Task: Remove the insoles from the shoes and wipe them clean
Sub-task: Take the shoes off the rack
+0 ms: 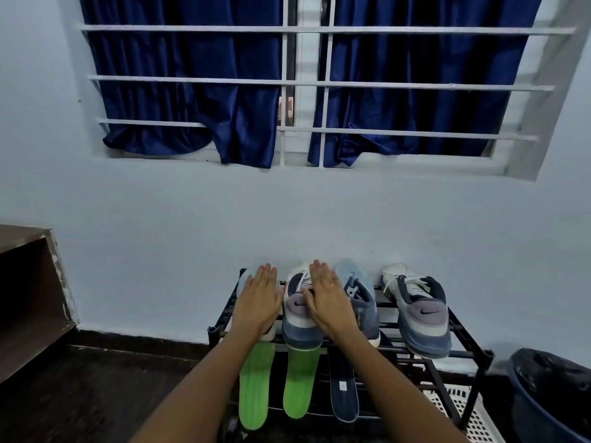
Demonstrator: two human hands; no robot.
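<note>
Left hand [259,298]: lies flat, palm down, on the pale blue shoe [252,272] at the left end of the top shelf. The fingers are straight and pressed together, and it holds nothing.
Right hand [331,298]: flat, palm down, over the gap between the near grey shoe [300,326] and the blue shoe [363,302]. The fingers are straight and close together, and the thumb touches the grey shoe's heel collar.
Shoes: four stand in a row on top of the rack [486,352], heels toward the person and toes at the wall. The far grey shoe [422,318] stands at the right end, apart from both hands.
Left green insole [254,388]: lies lengthwise on the lower shelf, below the pale blue shoe. Its far end is hidden under the top shelf.
Right green insole [299,382]: just beside the first, below the near grey shoe.
Dark insole [343,391]: navy with a small pale label, to the right of the green pair on the same shelf.
Basket [463,410]: white and perforated, on the floor at the rack's right.
Bin [550,388]: dark blue with a black liner, at the far right.
Curtains [192,75]: dark blue, behind white window bars above the rack.
Cupboard [28,282]: brown wood, at the left edge.
</note>
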